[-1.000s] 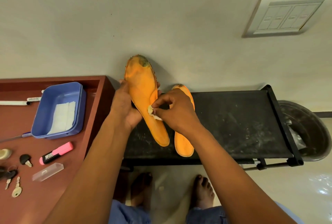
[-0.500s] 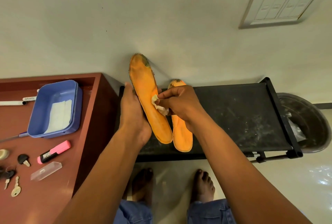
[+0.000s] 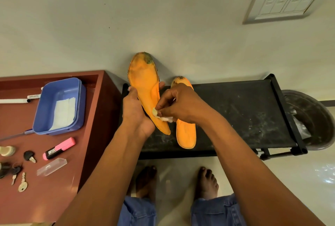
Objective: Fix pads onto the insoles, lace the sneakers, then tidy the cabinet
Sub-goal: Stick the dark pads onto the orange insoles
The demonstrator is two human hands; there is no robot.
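Observation:
My left hand (image 3: 135, 111) grips an orange insole (image 3: 145, 84) by its edge and holds it upright, its dirty toe end up against the wall. My right hand (image 3: 181, 102) pinches a small white pad (image 3: 163, 116) and presses it on the heel half of that insole. A second orange insole (image 3: 186, 133) lies flat on the black rack top (image 3: 244, 113), partly hidden behind my right hand.
A red-brown cabinet top (image 3: 76, 162) on the left carries a blue tray (image 3: 59, 104) with white sheets, a pink highlighter (image 3: 59, 148), a clear plastic case (image 3: 51, 167), keys (image 3: 22, 183) and a white pen (image 3: 14, 101). A dark bin (image 3: 311, 117) stands right of the rack. My bare feet are below.
My left hand has turned the insole a little and shifted its grip. My right hand has slid the white pad further down towards the heel.

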